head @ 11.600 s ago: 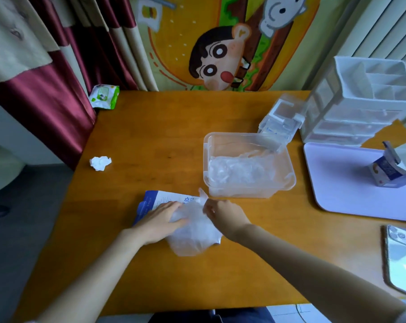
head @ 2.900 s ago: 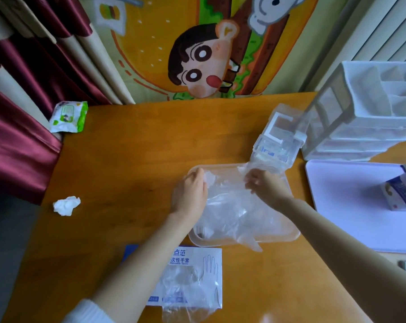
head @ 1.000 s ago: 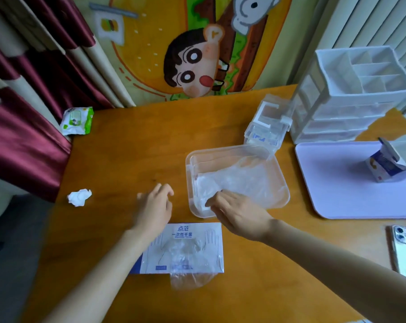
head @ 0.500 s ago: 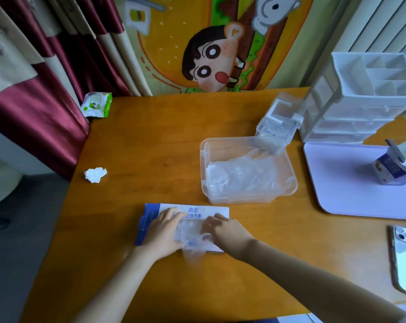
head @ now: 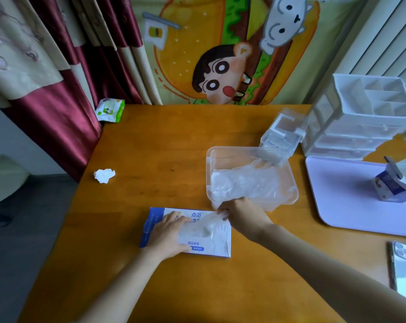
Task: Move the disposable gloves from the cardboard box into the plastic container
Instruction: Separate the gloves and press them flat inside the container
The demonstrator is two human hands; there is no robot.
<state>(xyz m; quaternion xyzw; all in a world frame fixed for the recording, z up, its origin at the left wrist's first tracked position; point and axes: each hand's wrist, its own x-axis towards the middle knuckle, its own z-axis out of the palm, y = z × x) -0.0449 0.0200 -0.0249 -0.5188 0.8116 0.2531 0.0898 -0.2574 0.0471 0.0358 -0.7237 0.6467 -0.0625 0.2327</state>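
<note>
A flat blue and white cardboard glove box (head: 217, 247) lies on the wooden table near the front. My left hand (head: 168, 234) presses down flat on its left half. My right hand (head: 241, 215) pinches a clear disposable glove (head: 201, 228) that stretches out of the box's opening toward the upper right. Just behind it stands the clear plastic container (head: 290, 199), with a layer of clear gloves (head: 244, 183) lying inside it.
A crumpled white tissue (head: 104, 175) and a green wipes pack (head: 110, 110) lie to the left. A white drawer organizer (head: 365, 117), a clear lid (head: 283, 134), a lilac tray (head: 341, 197) with a small carton (head: 393, 186), and a phone (head: 404, 264) sit to the right.
My right hand has drawn the glove farther out of the box, up and to the right toward the container. My left hand stays pressed on the box.
</note>
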